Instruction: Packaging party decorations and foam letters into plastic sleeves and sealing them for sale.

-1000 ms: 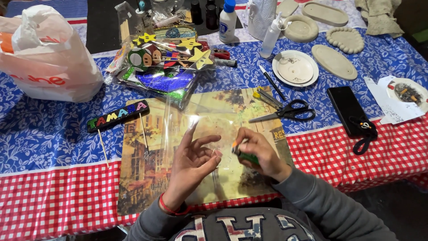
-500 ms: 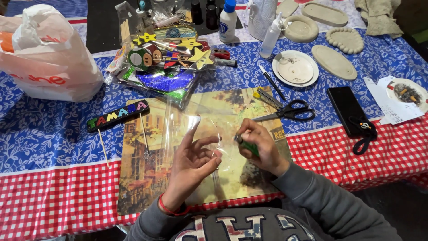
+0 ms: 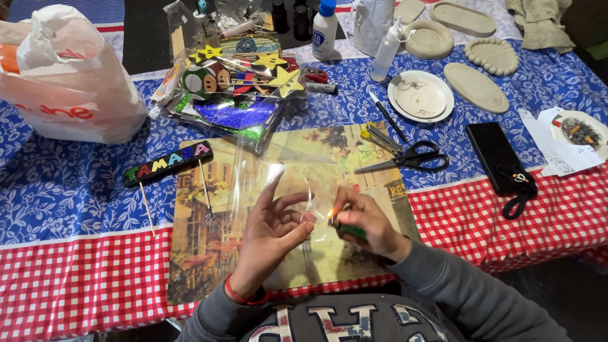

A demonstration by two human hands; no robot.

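Grey long sleeves; red band on left wrist [image 3: 237,295]; chest lettering, probably red-white-blue.

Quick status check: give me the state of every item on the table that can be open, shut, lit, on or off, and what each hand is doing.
Green lighter: lit, small flame at its tip.
Right hand: closed around the lighter.
Left hand: fingers spread, pinching the clear cellophane sheet.
Black-handled scissors: blades shut, lying flat.
Black phone: screen dark.
White glue bottle with blue cap: capped, upright.
White plastic bag: bunched, mouth hidden.
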